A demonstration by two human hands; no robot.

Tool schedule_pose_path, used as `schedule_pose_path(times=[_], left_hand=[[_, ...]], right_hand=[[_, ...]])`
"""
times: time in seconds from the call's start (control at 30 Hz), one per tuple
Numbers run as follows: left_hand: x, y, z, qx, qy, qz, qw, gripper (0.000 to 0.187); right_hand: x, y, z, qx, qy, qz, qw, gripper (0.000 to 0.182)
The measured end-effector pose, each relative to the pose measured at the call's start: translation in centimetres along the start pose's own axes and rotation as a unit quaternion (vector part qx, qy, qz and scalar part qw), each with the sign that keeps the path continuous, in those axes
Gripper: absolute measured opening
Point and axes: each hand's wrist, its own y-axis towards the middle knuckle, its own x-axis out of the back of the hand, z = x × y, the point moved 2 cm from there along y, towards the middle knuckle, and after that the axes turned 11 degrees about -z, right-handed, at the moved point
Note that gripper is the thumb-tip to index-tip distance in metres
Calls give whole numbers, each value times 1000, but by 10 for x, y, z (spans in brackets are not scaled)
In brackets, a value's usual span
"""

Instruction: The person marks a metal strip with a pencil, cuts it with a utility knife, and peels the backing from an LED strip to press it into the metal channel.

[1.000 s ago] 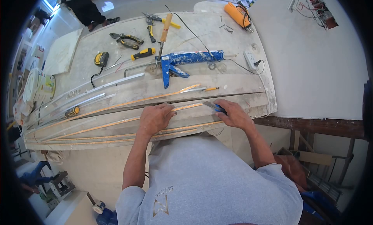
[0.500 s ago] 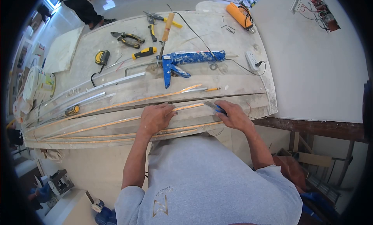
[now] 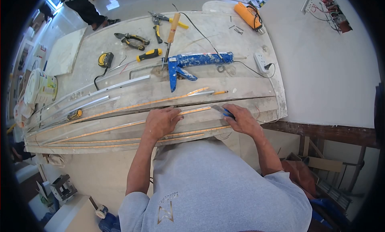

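My left hand is closed on a thin metal strip with an orange line, near the front of the worktable. In my right hand is a blue-handled knife, its grey blade pointing left at the strip's right end. Blade and strip end lie very close; I cannot tell if they touch. More orange-lined strips lie behind and in front of my left hand. A pencil rests just behind the strip.
The worktable holds a blue caulking gun, pliers, a tape measure, an orange tool and a power strip. A bucket stands at left. A person stands beyond the table.
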Motion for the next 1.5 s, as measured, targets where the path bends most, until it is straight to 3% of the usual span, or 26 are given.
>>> schedule_pose_path(times=[0.57, 0.67, 0.97, 1.5], left_hand=[[-4, -2, 3, -10, 3, 5, 1000, 24], [-4, -2, 3, -37, -2, -23, 999, 22], [-1, 2, -4, -26, 6, -15, 1000, 18], [-2, 2, -5, -29, -10, -39, 999, 17]], right_hand=[[-1, 3, -1, -6, 10, 10, 1000, 42], [-3, -1, -6, -11, 34, -28, 999, 44], [-3, -3, 5, -51, -12, -7, 999, 40], [-7, 2, 0, -12, -7, -7, 1000, 36]])
